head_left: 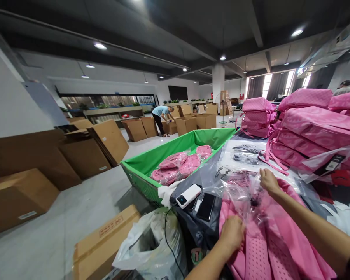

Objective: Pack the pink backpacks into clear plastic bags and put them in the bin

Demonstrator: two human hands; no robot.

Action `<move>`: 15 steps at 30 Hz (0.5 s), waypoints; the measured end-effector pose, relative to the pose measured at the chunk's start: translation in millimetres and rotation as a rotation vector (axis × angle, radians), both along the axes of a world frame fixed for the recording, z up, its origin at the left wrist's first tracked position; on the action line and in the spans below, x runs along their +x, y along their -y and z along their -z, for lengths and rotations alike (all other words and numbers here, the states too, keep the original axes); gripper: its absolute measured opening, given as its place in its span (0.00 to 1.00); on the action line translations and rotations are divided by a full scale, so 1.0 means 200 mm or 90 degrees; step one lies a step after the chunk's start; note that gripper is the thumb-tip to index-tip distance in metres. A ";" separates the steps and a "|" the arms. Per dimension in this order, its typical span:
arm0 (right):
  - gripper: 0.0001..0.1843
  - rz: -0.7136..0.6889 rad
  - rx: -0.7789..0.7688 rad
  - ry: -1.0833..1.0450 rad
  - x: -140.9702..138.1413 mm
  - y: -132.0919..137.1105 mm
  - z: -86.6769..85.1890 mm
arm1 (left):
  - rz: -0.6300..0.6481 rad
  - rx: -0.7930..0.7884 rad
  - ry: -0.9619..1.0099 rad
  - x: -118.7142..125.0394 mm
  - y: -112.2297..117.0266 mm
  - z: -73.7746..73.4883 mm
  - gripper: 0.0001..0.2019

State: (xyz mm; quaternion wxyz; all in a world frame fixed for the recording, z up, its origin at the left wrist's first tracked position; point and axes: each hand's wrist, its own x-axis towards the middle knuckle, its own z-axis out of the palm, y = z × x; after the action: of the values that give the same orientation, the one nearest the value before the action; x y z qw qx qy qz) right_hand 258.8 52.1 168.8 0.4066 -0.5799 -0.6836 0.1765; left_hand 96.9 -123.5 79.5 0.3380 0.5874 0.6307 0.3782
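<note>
A pink backpack (274, 237) lies on the table in front of me, its far end inside a clear plastic bag (236, 190). My left hand (231, 233) is closed on the near edge of the bag at the backpack's left side. My right hand (268, 181) pinches the bag at the backpack's far end. Both hands grip the plastic, pulled over the pink fabric.
A white power bank (189, 195) and a dark phone (205, 206) lie left of the backpack. A green bin (163, 153) holds bagged pink backpacks (177, 165). Stacked pink backpacks (309, 128) stand right. Cardboard boxes (20, 194) line the floor; a person (161, 118) bends far off.
</note>
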 end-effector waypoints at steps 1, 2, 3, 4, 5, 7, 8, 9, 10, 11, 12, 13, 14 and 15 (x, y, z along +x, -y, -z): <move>0.17 0.004 0.028 0.011 0.00 0.00 -0.02 | 0.012 0.032 -0.063 0.00 0.06 -0.02 0.12; 0.16 -0.005 0.053 0.023 0.00 0.01 -0.03 | 0.011 0.091 -0.138 0.01 0.12 -0.05 0.09; 0.15 -0.027 0.075 0.037 -0.02 0.03 -0.04 | -0.006 0.171 -0.216 0.03 0.15 -0.09 0.13; 0.15 -0.057 0.094 0.051 -0.04 0.07 -0.04 | -0.037 0.259 -0.289 0.05 0.17 -0.14 0.19; 0.16 -0.092 0.108 0.067 -0.06 0.12 -0.04 | -0.076 0.338 -0.347 0.07 0.16 -0.20 0.25; 0.17 -0.157 0.127 0.089 -0.10 0.23 -0.03 | -0.149 0.421 -0.412 0.10 0.09 -0.30 0.32; 0.18 -0.186 0.133 0.102 -0.11 0.29 -0.03 | -0.169 0.419 -0.430 0.10 0.04 -0.33 0.32; 0.18 -0.216 0.142 0.126 -0.10 0.33 -0.02 | -0.176 0.397 -0.440 0.08 0.00 -0.35 0.29; 0.17 -0.249 0.157 0.169 -0.08 0.37 -0.01 | -0.181 0.367 -0.440 0.05 -0.04 -0.35 0.25; 0.14 -0.283 0.179 0.231 -0.05 0.39 0.00 | -0.190 0.336 -0.435 0.01 -0.06 -0.34 0.20; 0.12 -0.315 0.206 0.307 0.00 0.41 0.02 | -0.207 0.313 -0.429 -0.04 -0.06 -0.32 0.18; 0.09 -0.342 0.233 0.390 0.05 0.42 0.04 | -0.229 0.298 -0.424 -0.10 -0.04 -0.29 0.17; 0.08 -0.354 0.257 0.469 0.12 0.42 0.06 | -0.257 0.290 -0.424 -0.16 -0.01 -0.26 0.18; 0.10 -0.346 0.275 0.529 0.18 0.42 0.08 | -0.282 0.284 -0.427 -0.23 0.03 -0.23 0.18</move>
State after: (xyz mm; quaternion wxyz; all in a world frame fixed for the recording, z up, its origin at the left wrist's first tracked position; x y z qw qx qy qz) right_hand 295.1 -31.6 152.4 0.1517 -0.3065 -0.9329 -0.1134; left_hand 50.8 -128.7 125.1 -0.1083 0.5866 0.7189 0.3569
